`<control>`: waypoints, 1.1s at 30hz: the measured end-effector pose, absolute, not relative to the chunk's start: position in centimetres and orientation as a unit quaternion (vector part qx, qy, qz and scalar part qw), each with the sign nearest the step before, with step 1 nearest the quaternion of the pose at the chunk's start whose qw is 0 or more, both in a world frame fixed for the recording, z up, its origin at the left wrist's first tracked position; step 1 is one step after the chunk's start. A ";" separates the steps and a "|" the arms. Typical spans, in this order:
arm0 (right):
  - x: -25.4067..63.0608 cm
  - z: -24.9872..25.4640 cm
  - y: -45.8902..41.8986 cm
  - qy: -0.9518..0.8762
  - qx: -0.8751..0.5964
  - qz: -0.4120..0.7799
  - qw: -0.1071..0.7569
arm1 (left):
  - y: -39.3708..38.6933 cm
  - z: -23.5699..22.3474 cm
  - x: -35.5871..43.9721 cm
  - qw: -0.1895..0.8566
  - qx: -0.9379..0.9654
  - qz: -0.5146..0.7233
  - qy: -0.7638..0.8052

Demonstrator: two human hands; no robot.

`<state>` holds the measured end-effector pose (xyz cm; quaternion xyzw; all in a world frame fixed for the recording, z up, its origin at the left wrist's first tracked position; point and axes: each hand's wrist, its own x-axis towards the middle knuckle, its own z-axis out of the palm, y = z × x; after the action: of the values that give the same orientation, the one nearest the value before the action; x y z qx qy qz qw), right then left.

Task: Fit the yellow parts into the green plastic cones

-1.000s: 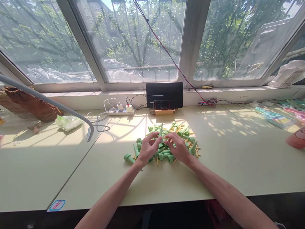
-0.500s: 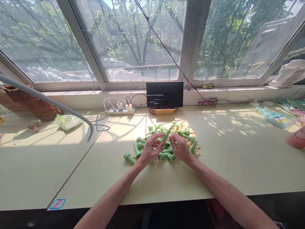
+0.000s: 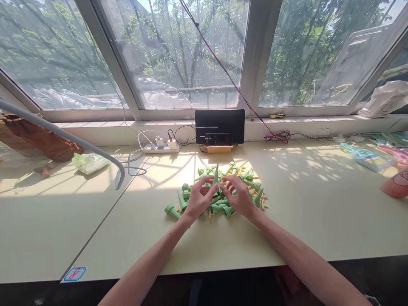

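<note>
The left hand [image 3: 200,199] grasps a green plastic spike [image 3: 216,172] between thumb and fingers, its point upward, above the middle of a heap of similar green spikes [image 3: 219,208] on the pale tabletop [image 3: 318,212]. The right hand [image 3: 239,197] is just beside it, thumb and fingertips brought together near the spike's base; whether they pinch one of the small yellow fittings [image 3: 210,215] cannot be told. Both hands hide part of the heap, and yellow fittings lie scattered among and around the spikes. Behind the heap, a phone [image 3: 219,139] leans on an orange-tan stand [image 3: 219,149] before a dark upright screen [image 3: 219,119]. To the left are a power strip [image 3: 162,148] with white plugs, a light-green plastic packet [image 3: 91,163] and a curved grey tube [image 3: 79,138] slanting over the table, well apart from the hands. A tangled cable bundle [image 3: 280,137] lies to the right of the screen, with teal-edged packaging [image 3: 366,158] and a pinkish container [image 3: 395,185] farther right.
</note>
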<state>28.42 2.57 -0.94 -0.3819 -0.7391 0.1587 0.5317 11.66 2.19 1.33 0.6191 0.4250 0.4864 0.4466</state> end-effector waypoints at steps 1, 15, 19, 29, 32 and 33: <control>28.4 -1.0 2.6 -0.746 -0.378 0.154 0.526 | 2.2 1.4 11.7 0.452 0.609 0.488 0.432; 28.8 -1.6 3.3 -0.790 -0.368 0.094 0.480 | 2.1 1.6 11.3 0.454 0.641 0.474 0.398; 28.9 -1.5 3.1 -0.802 -0.364 0.097 0.464 | 2.4 1.3 11.2 0.443 0.668 0.475 0.364; 28.6 -1.4 2.8 -0.781 -0.373 0.134 0.482 | 2.3 1.2 11.4 0.448 0.649 0.481 0.384; 28.5 -1.2 2.7 -0.773 -0.364 0.150 0.498 | 2.2 1.6 11.5 0.458 0.617 0.490 0.411; 28.5 -1.2 2.7 -0.773 -0.359 0.153 0.501 | 2.2 1.7 11.5 0.460 0.608 0.494 0.418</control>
<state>28.47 2.67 -1.16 -0.3590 -0.7726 0.1530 0.5008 11.49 2.20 1.68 0.6076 0.4182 0.4939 0.4604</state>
